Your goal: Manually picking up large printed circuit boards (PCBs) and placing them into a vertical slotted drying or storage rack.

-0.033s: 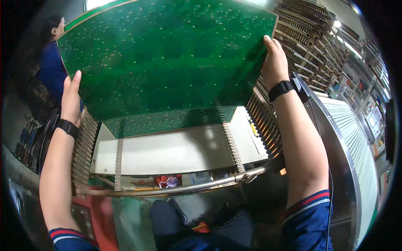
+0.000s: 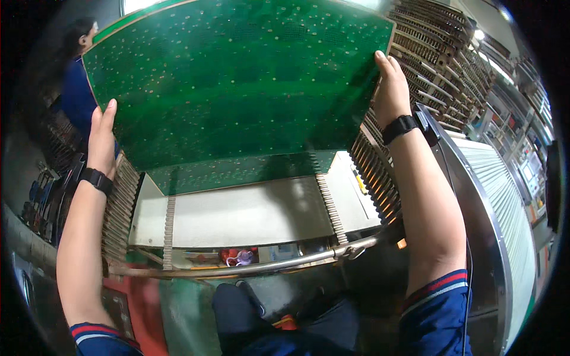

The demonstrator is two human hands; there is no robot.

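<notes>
A large green circuit board panel (image 2: 237,83) is tilted up in front of me, dotted with small pads and holes. My left hand (image 2: 102,139) grips its left edge, with the thumb on the near face. On the right edge, my right hand (image 2: 390,89) holds it the same way. The other fingers of both hands are hidden behind the board. Below its lower edge shows another green panel (image 2: 237,174), seated against the toothed bars of a rack (image 2: 330,207).
A metal rail (image 2: 285,266) crosses the rack's near side. Beneath are a white surface (image 2: 249,213) and small red and purple items (image 2: 237,257). More slotted racks (image 2: 439,65) stand at right, beside a metal-edged unit (image 2: 493,219). A person in blue (image 2: 77,89) is at far left.
</notes>
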